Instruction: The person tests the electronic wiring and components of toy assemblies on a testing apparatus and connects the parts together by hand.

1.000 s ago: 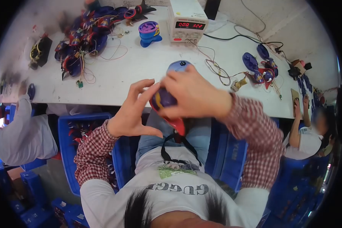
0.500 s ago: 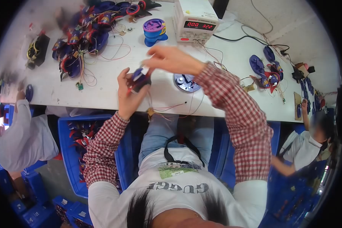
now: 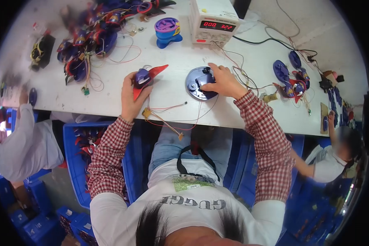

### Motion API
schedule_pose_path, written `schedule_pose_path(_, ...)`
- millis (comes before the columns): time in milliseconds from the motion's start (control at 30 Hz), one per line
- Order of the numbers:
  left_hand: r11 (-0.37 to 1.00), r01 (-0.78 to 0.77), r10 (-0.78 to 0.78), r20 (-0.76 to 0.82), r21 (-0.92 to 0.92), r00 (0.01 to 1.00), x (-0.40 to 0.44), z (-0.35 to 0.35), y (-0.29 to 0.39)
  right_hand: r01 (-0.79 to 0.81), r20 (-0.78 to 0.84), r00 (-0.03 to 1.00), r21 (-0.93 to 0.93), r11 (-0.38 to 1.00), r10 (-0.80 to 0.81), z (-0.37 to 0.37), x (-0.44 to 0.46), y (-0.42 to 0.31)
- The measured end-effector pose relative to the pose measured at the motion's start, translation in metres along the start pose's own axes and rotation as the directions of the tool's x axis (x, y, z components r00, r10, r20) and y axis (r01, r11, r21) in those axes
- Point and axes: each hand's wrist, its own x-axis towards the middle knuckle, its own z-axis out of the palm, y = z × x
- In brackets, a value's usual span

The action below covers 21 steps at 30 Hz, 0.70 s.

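My left hand (image 3: 132, 98) is closed around a purple-and-red plastic toy part (image 3: 143, 78), held just above the white table. A red pointed piece sticks out of it to the upper right. Thin wires run down from it to a small brownish board (image 3: 146, 112) by the table's front edge. My right hand (image 3: 227, 83) grips the right side of a round purple plastic shell (image 3: 194, 85), thumb on its inner face and fingers at the far rim. The shell lies on the table with its hollow side up; black parts show inside, partly covered by my fingers.
A power supply (image 3: 214, 25) with a red display stands behind the shell, beside a blue tub (image 3: 168, 33). Wired purple-and-red parts pile up at left (image 3: 88, 45) and right (image 3: 293, 78). Blue crates (image 3: 76, 164) stand below. A person (image 3: 26, 139) sits at left, another (image 3: 330, 158) at right.
My right hand has left the toy part and come down to the right onto the round shell. The left hand has shifted slightly left, still holding the toy part.
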Motion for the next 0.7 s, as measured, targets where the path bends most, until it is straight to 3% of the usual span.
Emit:
schedule_pose_path(133,0.993,-0.066,0.067,-0.004,0.103,0.998,0.0,-0.004,0.001,-0.069,-0.035,0.996,0.191,0.979,0.077,-0.002,-0.002,0.0)
schedule_pose_path(267,0.879,-0.265,0.29,-0.004,0.395,0.957,0.001,0.004,0.01,0.07,-0.361,0.932,0.271,0.96,0.034,0.003,-0.022,0.002)
schedule_pose_path(300,0.879,-0.265,0.29,-0.003,0.397,0.957,0.0,0.006,0.013,0.071,-0.361,0.932,0.273,0.959,0.034,0.005,-0.027,0.001)
schedule_pose_path(433,0.801,-0.303,0.305,0.084,0.516,0.949,-0.002,0.011,0.028,0.236,-0.594,0.758,-0.134,0.962,-0.269,0.018,-0.048,-0.004)
schedule_pose_path(600,0.872,-0.278,0.171,0.28,0.404,0.945,-0.006,-0.013,0.034,0.302,-0.537,0.719,-0.333,0.894,-0.442,0.045,-0.065,-0.009)
schedule_pose_path(700,0.84,-0.32,0.222,0.261,0.437,0.939,-0.007,-0.008,0.032,0.299,-0.507,0.748,-0.319,0.9,-0.428,0.062,-0.072,-0.006)
